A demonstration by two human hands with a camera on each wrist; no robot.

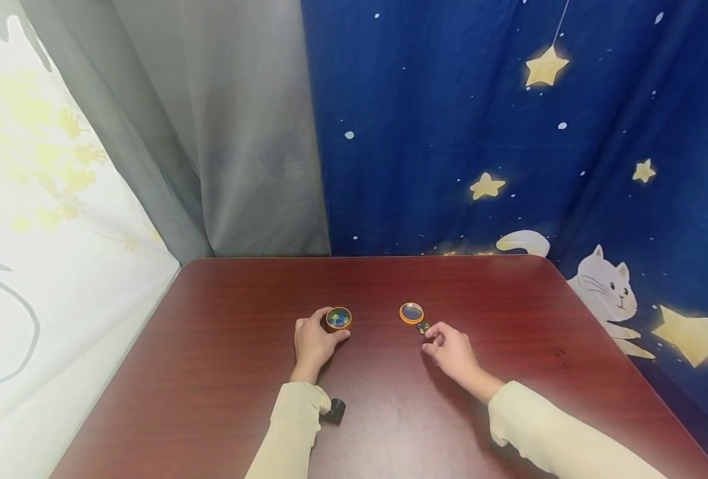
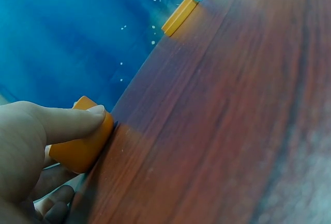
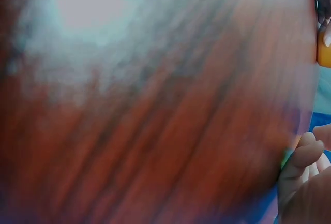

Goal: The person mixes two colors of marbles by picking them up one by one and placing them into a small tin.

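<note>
My left hand grips a small round orange container, thumb on one side and fingers around the other. Blue and green glass marbles show inside it. In the left wrist view the thumb presses the container's smooth orange wall. On the table to its right lies an orange ring-shaped lid with a clear middle. Several glass marbles sit beside the lid. My right hand has its bent fingertips right at these marbles, the thumb a little apart; exact contact is too small to tell.
The dark red wooden table carries all of this. A black band or device sits at the left cuff. Behind the table hang a grey curtain and a blue star-patterned curtain.
</note>
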